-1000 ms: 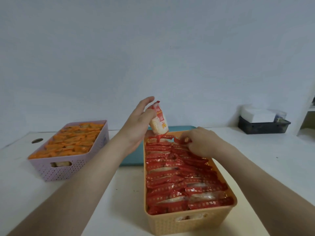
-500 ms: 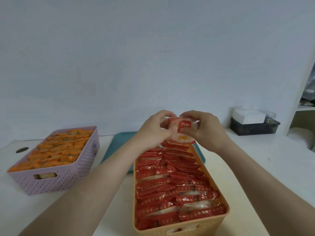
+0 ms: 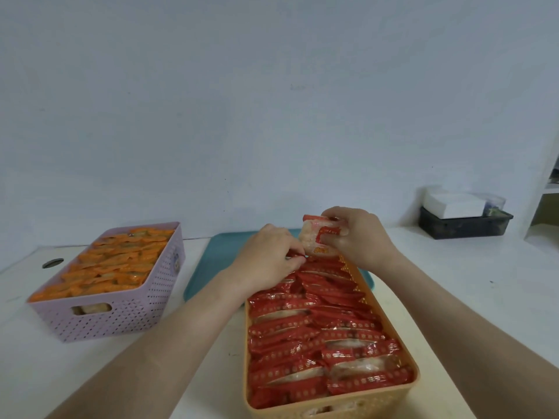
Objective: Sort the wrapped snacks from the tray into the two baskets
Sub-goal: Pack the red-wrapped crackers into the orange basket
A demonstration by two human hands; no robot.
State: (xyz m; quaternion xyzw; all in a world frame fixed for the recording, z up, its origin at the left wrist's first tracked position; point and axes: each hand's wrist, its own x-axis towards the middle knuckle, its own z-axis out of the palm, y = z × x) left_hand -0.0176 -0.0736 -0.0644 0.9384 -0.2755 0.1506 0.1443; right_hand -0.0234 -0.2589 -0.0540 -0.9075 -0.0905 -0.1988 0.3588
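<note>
An orange basket (image 3: 414,379) in front of me is packed with rows of red-wrapped snacks (image 3: 317,337). My right hand (image 3: 360,237) holds one red-and-clear wrapped snack (image 3: 317,240) upright above the basket's far end. My left hand (image 3: 269,255) rests on the packed snacks at the far left of that basket, its fingertips pinched on a red wrapper edge. A lilac basket (image 3: 121,316) at the left is full of orange-wrapped snacks (image 3: 115,264). The teal tray (image 3: 214,261) lies behind the orange basket, mostly hidden by my hands.
A dark bin (image 3: 462,222) with a white box on it stands at the back right against the wall. A round cable hole (image 3: 53,263) sits in the white table at the far left. A shelf unit edge shows at the right.
The snack passed from both hands to my right hand alone. My left hand dropped onto the snacks at the basket's far end. My view tilted down slightly.
</note>
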